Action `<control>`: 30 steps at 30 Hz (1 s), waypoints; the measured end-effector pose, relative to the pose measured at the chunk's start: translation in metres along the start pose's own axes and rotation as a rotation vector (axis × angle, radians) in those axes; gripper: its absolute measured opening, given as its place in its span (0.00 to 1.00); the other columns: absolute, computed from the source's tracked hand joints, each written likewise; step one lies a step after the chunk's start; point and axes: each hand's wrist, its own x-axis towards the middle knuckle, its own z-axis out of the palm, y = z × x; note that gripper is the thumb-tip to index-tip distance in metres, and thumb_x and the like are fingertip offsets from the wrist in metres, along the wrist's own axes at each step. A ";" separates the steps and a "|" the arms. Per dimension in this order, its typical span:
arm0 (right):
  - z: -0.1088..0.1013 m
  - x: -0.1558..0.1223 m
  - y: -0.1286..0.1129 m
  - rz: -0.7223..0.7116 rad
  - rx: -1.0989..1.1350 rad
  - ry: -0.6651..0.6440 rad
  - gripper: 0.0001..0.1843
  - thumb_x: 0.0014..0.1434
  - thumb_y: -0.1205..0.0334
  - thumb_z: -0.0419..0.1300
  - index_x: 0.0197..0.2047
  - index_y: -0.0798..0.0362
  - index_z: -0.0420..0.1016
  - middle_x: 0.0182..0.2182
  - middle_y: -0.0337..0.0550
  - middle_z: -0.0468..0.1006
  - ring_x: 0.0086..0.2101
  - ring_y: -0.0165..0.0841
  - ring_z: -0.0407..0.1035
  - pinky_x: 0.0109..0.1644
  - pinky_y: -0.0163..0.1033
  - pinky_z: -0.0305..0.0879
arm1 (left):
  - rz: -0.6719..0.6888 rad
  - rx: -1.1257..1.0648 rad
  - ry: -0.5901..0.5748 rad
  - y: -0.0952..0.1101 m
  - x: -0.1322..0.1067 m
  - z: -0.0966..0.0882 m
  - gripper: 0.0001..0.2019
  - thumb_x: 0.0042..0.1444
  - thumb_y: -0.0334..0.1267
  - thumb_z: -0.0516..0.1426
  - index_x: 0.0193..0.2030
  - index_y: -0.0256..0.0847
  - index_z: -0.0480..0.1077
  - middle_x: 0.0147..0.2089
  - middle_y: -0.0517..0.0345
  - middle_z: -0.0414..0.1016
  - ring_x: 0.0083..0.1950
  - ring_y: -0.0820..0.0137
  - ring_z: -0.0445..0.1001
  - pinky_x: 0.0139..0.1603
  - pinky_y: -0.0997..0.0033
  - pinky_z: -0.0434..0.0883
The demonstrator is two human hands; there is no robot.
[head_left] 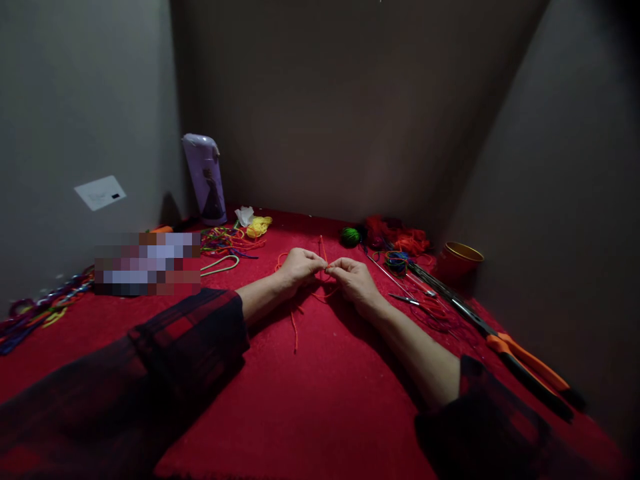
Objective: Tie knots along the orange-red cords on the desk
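Note:
Both hands meet over the middle of a red-covered table [300,413]. My left hand [301,267] pinches an orange-red cord [295,333] between thumb and fingertips. From the other side, my right hand [356,280] pinches the same cord, its fingertips almost touching the left ones. A short end of cord stands up above the fingers, and loops lie around and beneath the hands. One loose end trails toward me on the cloth. Whether there is a knot between the fingertips is too small to tell.
At right lie long orange-handled pliers [525,367], small scissors [405,299], a red cup [457,263] and tangled yarn with a green ball [350,236]. At left stand a purple bottle [206,180], yellow yarn [259,227] and multicoloured cords [220,238]. Grey panels enclose the table.

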 end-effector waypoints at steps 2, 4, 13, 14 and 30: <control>0.000 0.000 0.001 -0.010 -0.027 0.018 0.18 0.45 0.50 0.59 0.29 0.59 0.67 0.15 0.31 0.55 0.15 0.20 0.46 0.20 0.28 0.43 | -0.002 0.000 0.001 0.000 0.000 0.000 0.05 0.47 0.28 0.56 0.22 0.35 0.66 0.09 0.69 0.54 0.09 0.81 0.49 0.13 0.77 0.44; -0.001 0.001 0.003 -0.023 -0.063 0.056 0.18 0.46 0.49 0.59 0.29 0.59 0.68 0.15 0.32 0.56 0.16 0.21 0.47 0.21 0.28 0.44 | -0.010 0.002 0.017 0.000 0.000 0.000 0.06 0.48 0.27 0.56 0.22 0.35 0.66 0.08 0.69 0.54 0.09 0.81 0.49 0.13 0.77 0.44; -0.002 0.003 0.009 -0.279 -0.346 0.230 0.20 0.53 0.50 0.56 0.21 0.59 0.67 0.18 0.38 0.63 0.22 0.23 0.53 0.26 0.29 0.48 | -0.056 -0.019 0.071 0.003 -0.002 0.004 0.09 0.50 0.24 0.53 0.21 0.35 0.64 0.10 0.65 0.61 0.09 0.83 0.50 0.14 0.78 0.46; 0.000 0.000 0.007 -0.329 -0.369 0.204 0.20 0.55 0.51 0.55 0.22 0.59 0.68 0.18 0.38 0.63 0.21 0.23 0.53 0.26 0.29 0.48 | -0.060 -0.020 0.072 0.003 -0.002 0.004 0.09 0.49 0.24 0.52 0.21 0.35 0.64 0.11 0.64 0.62 0.09 0.82 0.51 0.14 0.77 0.46; 0.025 -0.045 -0.015 -0.795 -0.738 -0.248 0.17 0.61 0.61 0.54 0.23 0.58 0.68 0.17 0.37 0.63 0.18 0.21 0.51 0.26 0.31 0.46 | -0.133 -0.051 0.003 0.007 0.001 -0.005 0.07 0.48 0.26 0.54 0.22 0.35 0.61 0.14 0.67 0.58 0.12 0.84 0.51 0.15 0.80 0.44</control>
